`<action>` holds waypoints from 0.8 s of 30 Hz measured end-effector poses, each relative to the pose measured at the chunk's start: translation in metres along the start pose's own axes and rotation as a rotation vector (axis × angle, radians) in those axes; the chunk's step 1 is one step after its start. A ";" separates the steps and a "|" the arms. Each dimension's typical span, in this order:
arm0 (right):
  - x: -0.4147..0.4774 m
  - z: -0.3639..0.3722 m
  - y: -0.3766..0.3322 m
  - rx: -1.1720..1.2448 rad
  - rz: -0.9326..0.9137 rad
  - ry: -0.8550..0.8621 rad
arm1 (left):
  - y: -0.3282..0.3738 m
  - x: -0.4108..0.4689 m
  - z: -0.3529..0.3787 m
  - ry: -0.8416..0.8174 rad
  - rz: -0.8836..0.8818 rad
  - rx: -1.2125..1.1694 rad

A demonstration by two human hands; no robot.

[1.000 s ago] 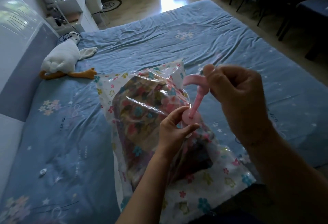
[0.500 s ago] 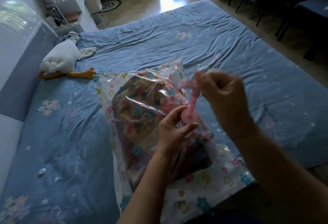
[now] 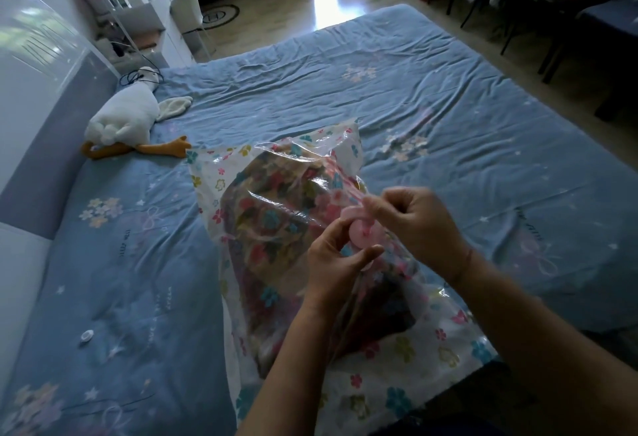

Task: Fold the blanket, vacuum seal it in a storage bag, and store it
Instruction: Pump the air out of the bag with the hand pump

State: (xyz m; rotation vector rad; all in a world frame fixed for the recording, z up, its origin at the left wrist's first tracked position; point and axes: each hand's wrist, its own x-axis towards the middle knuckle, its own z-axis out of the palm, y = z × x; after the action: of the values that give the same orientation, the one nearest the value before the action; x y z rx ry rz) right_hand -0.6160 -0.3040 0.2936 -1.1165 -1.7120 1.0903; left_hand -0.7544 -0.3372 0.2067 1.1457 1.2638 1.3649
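Had the bag lying on the bed, with the folded blanket packed inside and showing through the clear plastic. Pinched the pink valve on the bag's upper face with the left hand, thumb under the disc and fingers curled behind it. Held the right hand just right of the valve, fingers curled and pinching a pink pump whose stem met the disc. Could not tell the finer grip there, as that spot was blurred. Had both forearms crossing in front of the bag's near half. Saw the bag's far corner crumpled and loose, beyond the valve. Saw a white goose toy well to the left of the bag's far end, its orange feet pointing toward the bag. Saw a small white cap on the sheet, well left of the bag's near end.
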 end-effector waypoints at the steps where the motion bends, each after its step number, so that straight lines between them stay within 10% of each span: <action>1: -0.001 0.002 0.011 -0.186 0.061 -0.034 | -0.001 0.000 -0.001 -0.007 0.006 0.003; 3: 0.001 -0.004 0.007 -0.263 0.067 -0.063 | 0.000 0.000 -0.003 -0.013 0.008 0.001; 9: 0.011 -0.035 -0.053 0.616 -0.126 -0.101 | 0.003 0.008 0.001 -0.024 0.006 0.048; 15: -0.004 -0.008 0.018 -0.090 0.153 -0.128 | 0.000 0.003 0.002 -0.019 0.030 0.034; 21: 0.014 -0.043 -0.052 0.592 -0.133 -0.130 | 0.002 0.010 0.000 -0.037 0.007 0.059; 24: 0.011 -0.028 -0.012 0.403 -0.002 -0.114 | 0.000 0.009 0.002 -0.009 0.002 0.049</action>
State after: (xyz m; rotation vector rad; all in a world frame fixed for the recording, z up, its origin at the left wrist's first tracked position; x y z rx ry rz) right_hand -0.5966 -0.2899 0.3149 -0.8105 -1.4865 1.4434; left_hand -0.7532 -0.3284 0.2070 1.1851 1.2961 1.3357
